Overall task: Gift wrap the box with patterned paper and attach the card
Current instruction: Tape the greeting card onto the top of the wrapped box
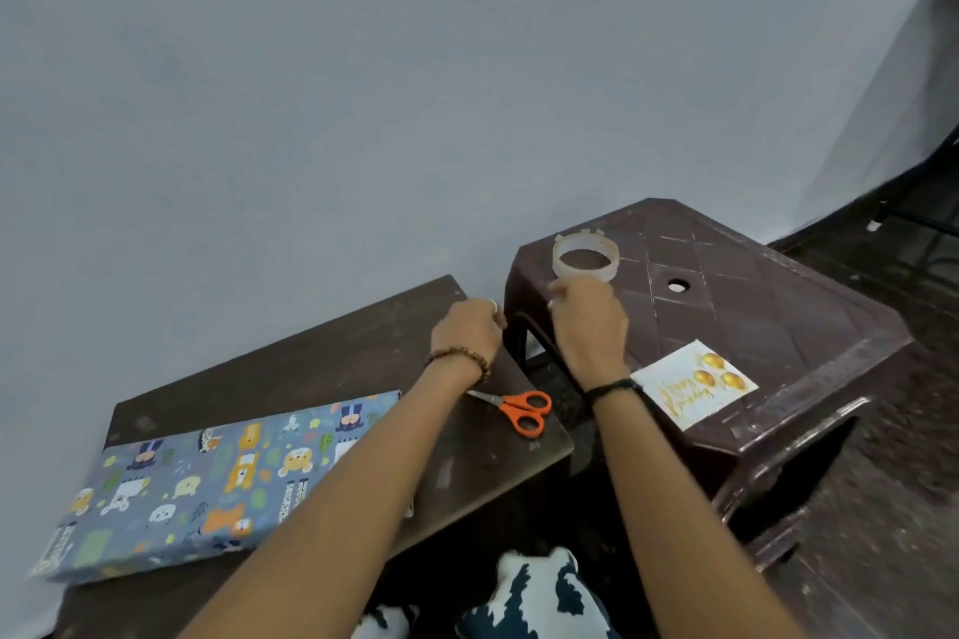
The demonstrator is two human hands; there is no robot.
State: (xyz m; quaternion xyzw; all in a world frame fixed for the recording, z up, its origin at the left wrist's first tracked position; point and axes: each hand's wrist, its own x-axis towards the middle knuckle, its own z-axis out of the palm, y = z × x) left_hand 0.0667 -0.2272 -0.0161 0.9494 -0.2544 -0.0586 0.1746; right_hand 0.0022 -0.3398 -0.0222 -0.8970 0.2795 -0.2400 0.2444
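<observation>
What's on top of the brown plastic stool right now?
On the stool sit a clear tape roll near its far left corner and a birthday card at the near edge. The right hand covers part of the left edge.

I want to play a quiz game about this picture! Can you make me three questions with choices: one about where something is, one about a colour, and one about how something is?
1. Where is the card?
A. On the stool
B. On the box
C. On the floor

2. What colour are the scissors' handles?
A. Blue
B. Orange
C. Green

3. How is the box?
A. Bare
B. Half wrapped
C. Covered in patterned paper

Answers:
1. A, the card lies on the brown stool, near the tape.
2. B, the scissors on the table have orange handles.
3. C, animal-print paper covers every visible side of the box.
</observation>
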